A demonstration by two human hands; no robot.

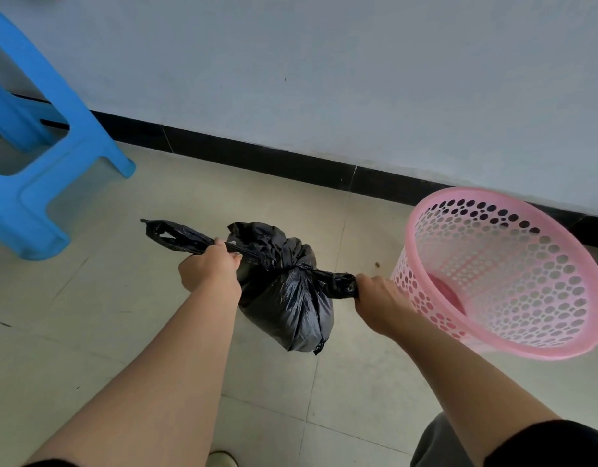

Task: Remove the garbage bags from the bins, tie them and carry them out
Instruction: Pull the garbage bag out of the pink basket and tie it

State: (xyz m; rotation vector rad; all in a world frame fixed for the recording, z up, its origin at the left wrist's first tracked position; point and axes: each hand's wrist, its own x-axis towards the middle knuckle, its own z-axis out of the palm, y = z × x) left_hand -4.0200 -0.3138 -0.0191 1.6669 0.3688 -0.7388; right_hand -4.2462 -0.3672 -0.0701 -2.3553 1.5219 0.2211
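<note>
A full black garbage bag [287, 305] hangs above the tiled floor between my two hands. Its top is twisted into a knot near the middle, and two handle strips run out sideways. My left hand [208, 267] grips the left strip, whose looped end sticks out past my fist. My right hand [375, 298] grips the shorter right strip, pulled taut. A pink perforated plastic bin [540, 338] stands to the right, beside my right hand, with no bag in it.
A blue plastic stool [41, 163] stands at the left near the wall. A pale wall [324, 79] with a black skirting runs across behind. Beige floor tiles [88, 315] lie below. My trouser leg and a shoe tip show at the bottom.
</note>
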